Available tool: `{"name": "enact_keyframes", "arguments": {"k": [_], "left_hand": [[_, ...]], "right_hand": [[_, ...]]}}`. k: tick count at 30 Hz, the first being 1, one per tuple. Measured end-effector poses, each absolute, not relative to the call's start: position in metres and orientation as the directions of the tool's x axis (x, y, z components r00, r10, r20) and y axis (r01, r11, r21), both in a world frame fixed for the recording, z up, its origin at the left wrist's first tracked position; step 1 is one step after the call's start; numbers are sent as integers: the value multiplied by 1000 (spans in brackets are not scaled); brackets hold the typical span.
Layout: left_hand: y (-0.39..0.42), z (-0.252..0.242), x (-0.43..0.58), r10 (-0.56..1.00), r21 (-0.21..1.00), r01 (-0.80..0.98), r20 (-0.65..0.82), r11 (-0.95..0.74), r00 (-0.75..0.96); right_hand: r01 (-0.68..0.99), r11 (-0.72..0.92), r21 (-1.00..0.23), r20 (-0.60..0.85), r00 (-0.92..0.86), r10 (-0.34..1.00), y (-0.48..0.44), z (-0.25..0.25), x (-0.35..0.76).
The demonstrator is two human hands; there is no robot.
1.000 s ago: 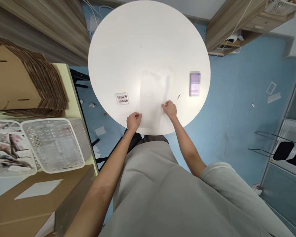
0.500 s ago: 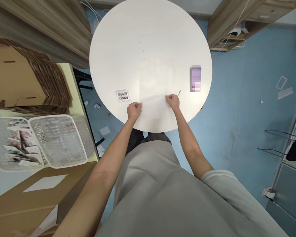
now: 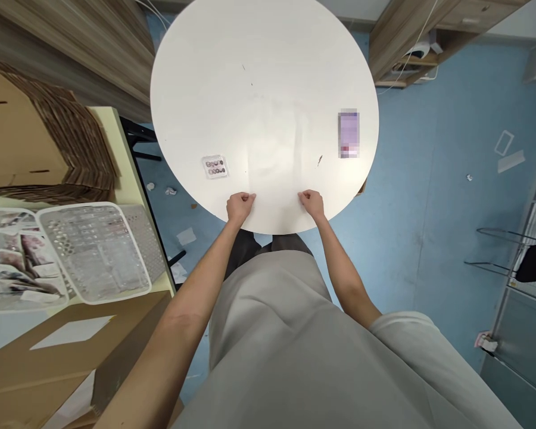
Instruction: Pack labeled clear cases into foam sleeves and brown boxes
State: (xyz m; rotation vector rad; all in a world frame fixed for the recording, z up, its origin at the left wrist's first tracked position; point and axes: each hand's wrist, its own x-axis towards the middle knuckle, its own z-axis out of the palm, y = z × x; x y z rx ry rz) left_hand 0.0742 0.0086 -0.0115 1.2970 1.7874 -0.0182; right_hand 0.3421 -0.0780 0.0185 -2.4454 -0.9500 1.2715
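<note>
A thin whitish sheet, hard to tell from the tabletop, lies on the round white table in front of me. My left hand is closed in a pinch at its near left corner. At the near right corner, my right hand pinches with thumb and fingers. Whether the sheet is paper or plastic film cannot be made out. Up and left of my left hand sits a small clear box with two rows of small dark pieces. A small dark scrap lies beyond my right hand.
A blurred purple rectangular item lies at the table's right. To the left, a side table carries stacked flat cardboard, a white basket of clear plastic cases and a basket of printed packets. A large carton stands nearer me.
Both hands have come down toward the table's near edge, and the sheet's near edge has moved toward me with them. The whole view has shifted slightly.
</note>
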Motion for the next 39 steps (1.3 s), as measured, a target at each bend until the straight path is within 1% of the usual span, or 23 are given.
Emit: {"name": "enact_keyframes", "arguments": {"k": [5,10,15,19,26,28,30,33,35,36,37,39], "left_hand": [[18,-13,73,751,464,756,-657,462,-56],[18,-12,77,739,489,750,-674,445,1],[19,-6,80,736,525,734,-675,430,51],[25,-8,84,734,519,740,-678,427,51],[29,-11,88,754,505,778,-654,373,62],[32,-8,83,751,507,794,-653,336,100],[39,-2,73,763,534,803,-625,265,164],[61,10,50,855,557,824,-474,105,212],[82,18,33,908,531,847,-357,3,221],[93,21,24,912,520,853,-327,-45,248],[105,23,16,908,505,860,-321,-77,270],[124,25,4,879,479,870,-356,-121,318]], "right_hand": [[408,-770,-491,-643,426,636,-73,21,348],[438,-764,-474,-638,427,641,-71,23,351],[323,-800,-505,-691,404,600,-79,22,353],[268,-812,-519,-687,434,582,-86,21,352],[301,-810,-504,-648,489,585,-89,18,349],[297,-809,-507,-651,484,585,-90,18,348],[288,-808,-514,-655,476,587,-90,18,347],[276,-805,-525,-650,480,589,-92,17,347],[271,-809,-522,-645,495,582,-94,17,347],[270,-812,-518,-642,504,577,-95,17,348],[269,-816,-512,-642,511,572,-96,17,348],[266,-822,-503,-643,521,562,-99,17,349]]}}
